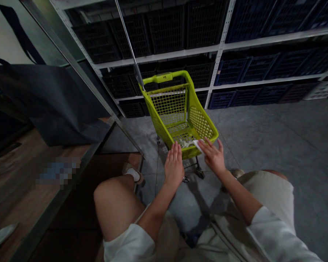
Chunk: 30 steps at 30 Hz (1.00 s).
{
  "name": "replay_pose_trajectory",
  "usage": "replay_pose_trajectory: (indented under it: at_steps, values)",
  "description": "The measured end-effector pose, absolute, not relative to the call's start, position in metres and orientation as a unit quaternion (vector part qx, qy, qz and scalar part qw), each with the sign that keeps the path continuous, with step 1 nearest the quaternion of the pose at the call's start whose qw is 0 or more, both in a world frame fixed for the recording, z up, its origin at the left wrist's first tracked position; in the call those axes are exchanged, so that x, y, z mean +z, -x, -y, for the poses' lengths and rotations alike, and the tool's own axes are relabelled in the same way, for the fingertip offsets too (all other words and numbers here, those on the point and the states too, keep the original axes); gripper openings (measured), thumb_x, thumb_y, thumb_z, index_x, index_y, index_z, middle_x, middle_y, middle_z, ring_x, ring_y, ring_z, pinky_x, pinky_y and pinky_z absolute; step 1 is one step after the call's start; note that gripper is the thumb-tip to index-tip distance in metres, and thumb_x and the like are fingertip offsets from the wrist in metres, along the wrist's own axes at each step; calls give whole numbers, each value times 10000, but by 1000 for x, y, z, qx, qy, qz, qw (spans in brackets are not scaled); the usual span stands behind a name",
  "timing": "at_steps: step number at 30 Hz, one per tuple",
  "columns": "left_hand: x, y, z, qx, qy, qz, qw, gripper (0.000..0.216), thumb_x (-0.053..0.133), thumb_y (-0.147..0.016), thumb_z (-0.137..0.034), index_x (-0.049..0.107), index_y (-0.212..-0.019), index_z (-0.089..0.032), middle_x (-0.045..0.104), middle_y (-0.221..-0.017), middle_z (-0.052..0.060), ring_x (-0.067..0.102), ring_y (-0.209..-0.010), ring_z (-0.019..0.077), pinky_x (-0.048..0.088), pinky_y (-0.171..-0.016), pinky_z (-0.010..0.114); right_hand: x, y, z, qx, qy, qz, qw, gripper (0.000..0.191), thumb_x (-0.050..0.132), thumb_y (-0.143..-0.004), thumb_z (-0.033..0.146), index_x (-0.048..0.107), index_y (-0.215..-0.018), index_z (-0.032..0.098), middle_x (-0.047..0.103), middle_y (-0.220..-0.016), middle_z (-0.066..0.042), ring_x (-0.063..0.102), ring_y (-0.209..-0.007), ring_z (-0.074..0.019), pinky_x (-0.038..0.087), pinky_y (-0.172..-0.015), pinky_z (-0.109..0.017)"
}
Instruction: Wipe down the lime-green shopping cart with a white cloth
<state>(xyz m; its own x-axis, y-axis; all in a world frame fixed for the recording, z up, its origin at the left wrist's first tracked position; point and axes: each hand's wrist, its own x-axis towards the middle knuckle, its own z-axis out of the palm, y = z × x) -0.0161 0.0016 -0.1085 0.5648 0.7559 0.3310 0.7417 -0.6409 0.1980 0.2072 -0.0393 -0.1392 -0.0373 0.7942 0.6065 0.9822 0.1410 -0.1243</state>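
A small lime-green shopping cart point(175, 77) stands on the floor in front of my knees. My left hand point(174, 165) rests at the cart's near left corner, its fingers stretched out flat and side by side. At the near rim on the right, my right hand point(214, 156) has a white wipe point(198, 145) pinched under its fingers, against the green plastic. Whether the wipe is paper or cloth I cannot tell. Some pale scraps point(184, 142) show low in the basket, partly hidden by the rim and my hands.
Behind the cart, white metal shelving point(221, 47) holds rows of black crates point(166, 29) and blue crates point(235, 69). A thin metal pole point(127, 34) rises from the cart's left handle corner. To my left, a wooden-topped table point(24, 156) carries a dark bag point(57, 105).
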Motion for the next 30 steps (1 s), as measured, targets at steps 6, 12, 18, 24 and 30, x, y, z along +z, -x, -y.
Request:
replay_pose_trajectory:
  at_steps: [6, 12, 18, 24, 30]
  values:
    - [-109, 13, -1, 180, -887, -426, 20, 892, 485, -750, -12, 146, -1575, -58, 149, -1679, 171, 130, -1558, 261, 265, -1255, 447, -145, -252, 33, -214, 706, 597, 314, 651, 470, -765, 58, 564, -1381, 250, 662, -1363, -54, 424, -1444, -277, 61, -1215, -649]
    - [-116, 12, -1, 216, -880, -422, 30, 868, 469, -816, -43, 78, -1589, -99, 178, -1673, 177, 122, -1556, 262, 285, -1246, 483, -136, -126, 23, -124, 650, 653, 369, 648, 437, -779, 48, 548, -1392, 227, 651, -1378, -59, 450, -1428, -227, 9, -1245, -567]
    - [-114, 20, -5, 205, -883, -422, 19, 861, 465, -802, -24, 110, -1584, -86, 174, -1674, 178, 110, -1560, 254, 293, -1242, 477, -128, -123, 26, -112, 598, 723, 329, 696, 440, -789, 44, 477, -1456, 237, 595, -1446, -54, 404, -1459, -225, -24, -1242, -562]
    - [-107, 21, -6, 196, -889, -414, 23, 956, 497, -730, 0, 86, -1589, -89, 165, -1678, 165, 126, -1560, 260, 291, -1244, 473, -139, -243, 36, -199, 660, 660, 298, 681, 449, -780, 37, 512, -1424, 248, 627, -1410, -48, 433, -1439, -258, 55, -1223, -613]
    - [-111, 15, -4, 209, -886, -412, 41, 970, 497, -715, 6, 78, -1586, -77, 141, -1679, 182, 104, -1561, 264, 290, -1244, 482, -140, -202, 25, -172, 713, 581, 352, 621, 455, -776, 58, 574, -1362, 223, 667, -1351, -85, 429, -1440, -293, 65, -1206, -648]
